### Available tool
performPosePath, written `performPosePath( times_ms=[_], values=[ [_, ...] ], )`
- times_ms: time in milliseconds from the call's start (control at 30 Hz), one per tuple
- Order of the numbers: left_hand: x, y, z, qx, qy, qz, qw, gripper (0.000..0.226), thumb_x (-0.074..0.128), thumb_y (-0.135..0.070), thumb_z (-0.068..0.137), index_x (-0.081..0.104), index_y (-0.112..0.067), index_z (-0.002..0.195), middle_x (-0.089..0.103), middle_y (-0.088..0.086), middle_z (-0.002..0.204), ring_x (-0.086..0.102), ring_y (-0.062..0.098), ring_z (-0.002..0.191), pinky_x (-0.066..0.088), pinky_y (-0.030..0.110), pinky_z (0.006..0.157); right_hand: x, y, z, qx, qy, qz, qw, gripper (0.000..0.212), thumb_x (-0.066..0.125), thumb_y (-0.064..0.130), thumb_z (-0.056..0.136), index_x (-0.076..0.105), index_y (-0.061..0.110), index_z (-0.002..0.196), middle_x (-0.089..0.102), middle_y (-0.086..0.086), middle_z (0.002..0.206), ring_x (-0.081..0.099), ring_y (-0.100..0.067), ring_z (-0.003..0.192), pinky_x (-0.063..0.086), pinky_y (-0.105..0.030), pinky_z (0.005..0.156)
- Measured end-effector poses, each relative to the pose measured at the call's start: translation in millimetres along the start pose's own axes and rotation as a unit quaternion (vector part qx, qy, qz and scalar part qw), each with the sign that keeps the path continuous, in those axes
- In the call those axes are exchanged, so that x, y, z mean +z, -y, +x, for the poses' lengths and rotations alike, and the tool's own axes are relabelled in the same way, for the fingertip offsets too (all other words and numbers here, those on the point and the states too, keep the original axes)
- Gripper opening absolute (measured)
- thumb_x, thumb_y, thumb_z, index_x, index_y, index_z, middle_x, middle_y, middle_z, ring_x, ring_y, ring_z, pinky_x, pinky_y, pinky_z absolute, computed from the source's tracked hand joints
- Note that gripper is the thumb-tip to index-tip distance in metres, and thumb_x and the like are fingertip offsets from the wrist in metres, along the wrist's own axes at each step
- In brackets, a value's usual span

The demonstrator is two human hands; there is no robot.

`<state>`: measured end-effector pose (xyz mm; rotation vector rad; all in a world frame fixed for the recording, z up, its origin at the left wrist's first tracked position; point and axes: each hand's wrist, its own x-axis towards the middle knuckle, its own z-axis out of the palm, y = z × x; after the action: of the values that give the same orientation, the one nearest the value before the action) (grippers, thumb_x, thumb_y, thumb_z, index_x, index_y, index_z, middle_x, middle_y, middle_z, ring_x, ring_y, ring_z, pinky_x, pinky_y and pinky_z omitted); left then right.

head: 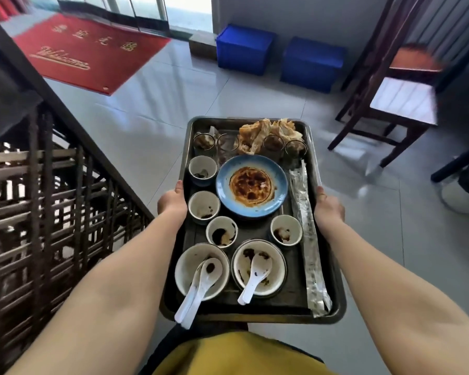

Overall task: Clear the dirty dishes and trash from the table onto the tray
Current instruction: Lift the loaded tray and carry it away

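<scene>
A dark metal tray (336, 307) is held in the air above the tiled floor. My left hand (171, 202) grips its left rim and my right hand (327, 208) grips its right rim. On the tray lie a blue plate (251, 185) with sauce stains, several small white cups (203, 207), two white bowls (259, 267) with white spoons (198, 289), several glasses (204, 142), crumpled brown paper trash (268, 133) and a long clear plastic wrapper (307, 239).
A dark lattice railing (52, 198) runs along the left. A wooden chair (390, 104) stands at the right. Two blue crates (276, 55) sit by the far wall, and a red welcome mat (87, 52) lies at the door. Grey floor tiles stretch ahead.
</scene>
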<state>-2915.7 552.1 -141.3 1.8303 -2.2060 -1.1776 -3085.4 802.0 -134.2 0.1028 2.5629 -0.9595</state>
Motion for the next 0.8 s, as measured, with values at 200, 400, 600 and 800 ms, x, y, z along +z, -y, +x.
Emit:
performPosePath(
  times_ms=[200,400,600,800],
  values=[
    [4,-67,85,0.015,0.012,-0.009,1.0,0.063,0.023,-0.044,0.104,0.059,0.008,0.111,0.06,0.028,0.115,0.055,0.04,0.103,0.034,0.034,0.077,14,64,74,0.019,-0.013,0.006,1.0,0.066,0.026,0.048,0.103,0.059,-0.008,0.112,0.057,-0.029,0.122,0.053,-0.039,0.106,0.036,-0.036,0.082],
    [5,-128,151,0.036,0.024,0.008,0.999,0.063,0.023,-0.042,0.105,0.059,0.009,0.108,0.059,0.03,0.117,0.054,0.042,0.108,0.038,0.037,0.083,23,116,136,0.028,-0.026,0.005,0.999,0.066,0.024,0.049,0.102,0.059,-0.006,0.107,0.059,-0.027,0.116,0.046,-0.031,0.088,0.032,-0.034,0.075],
    [15,-181,214,0.043,0.031,0.012,0.999,0.063,0.023,-0.042,0.105,0.059,0.009,0.108,0.059,0.03,0.116,0.054,0.042,0.106,0.038,0.037,0.081,29,155,201,0.039,-0.034,0.004,0.999,0.066,0.024,0.048,0.103,0.059,-0.007,0.112,0.058,-0.027,0.121,0.053,-0.039,0.107,0.031,-0.034,0.076],
    [43,-236,272,0.028,0.034,0.024,0.999,0.059,0.022,-0.042,0.105,0.052,0.001,0.077,0.059,0.03,0.116,0.045,0.033,0.086,0.031,0.034,0.075,36,194,282,0.044,-0.026,0.005,0.999,0.065,0.027,0.048,0.102,0.058,-0.007,0.116,0.056,-0.028,0.125,0.051,-0.04,0.113,0.037,-0.038,0.086]
  ],
)
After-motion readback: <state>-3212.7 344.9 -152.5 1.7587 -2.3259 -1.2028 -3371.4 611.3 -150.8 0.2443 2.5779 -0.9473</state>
